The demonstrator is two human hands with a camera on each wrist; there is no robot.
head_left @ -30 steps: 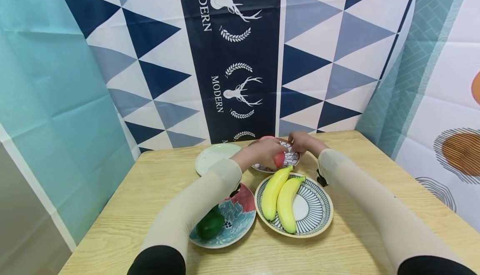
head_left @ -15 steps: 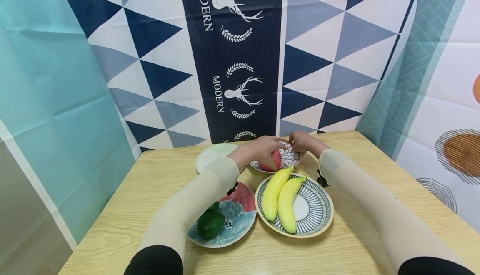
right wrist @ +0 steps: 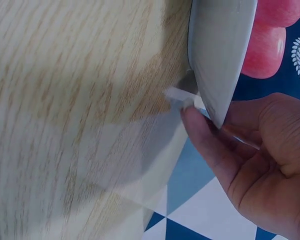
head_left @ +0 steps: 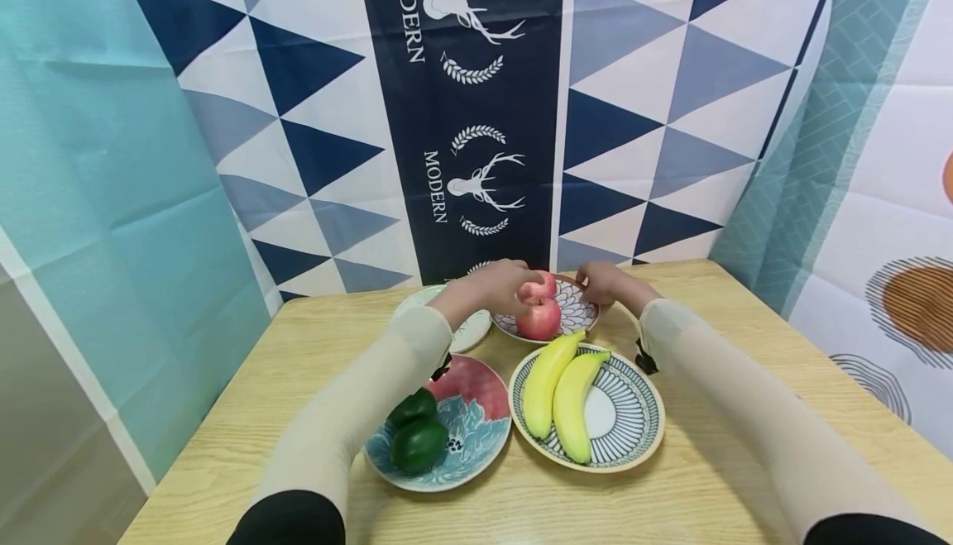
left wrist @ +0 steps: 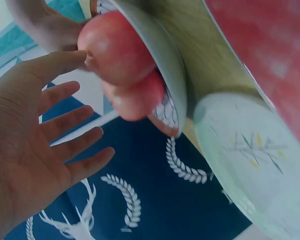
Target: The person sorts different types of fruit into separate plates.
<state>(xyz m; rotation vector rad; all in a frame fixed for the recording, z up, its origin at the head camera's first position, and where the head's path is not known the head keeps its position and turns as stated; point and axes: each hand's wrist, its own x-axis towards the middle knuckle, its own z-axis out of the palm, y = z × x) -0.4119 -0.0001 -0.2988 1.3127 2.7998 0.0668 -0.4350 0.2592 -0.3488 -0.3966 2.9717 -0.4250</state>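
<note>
Two red apples (head_left: 539,320) rest on a petal-patterned plate (head_left: 577,312) at the back of the table. My left hand (head_left: 493,287) is at the plate's left side. In the left wrist view its fingers (left wrist: 65,120) are spread, with the thumb tip at the nearer apple (left wrist: 120,47); whether it touches I cannot tell. On the opposite side my right hand (head_left: 605,283) pinches the plate's rim. Seen from the right wrist, the thumb and fingers (right wrist: 207,142) lie on either side of the plate's edge (right wrist: 220,55).
In front, a striped plate (head_left: 633,413) bears two bananas (head_left: 572,404). To its left, a flower-painted plate (head_left: 476,437) carries two dark green avocado-like fruits (head_left: 419,446). A pale green plate (head_left: 472,332) stands behind the left forearm. Patterned cloth (head_left: 476,115) hangs along the table's back edge.
My left hand has drawn back leftward from the apples, its fingers loosening, so both apples now show on the plate. The right hand stays at the rim.
</note>
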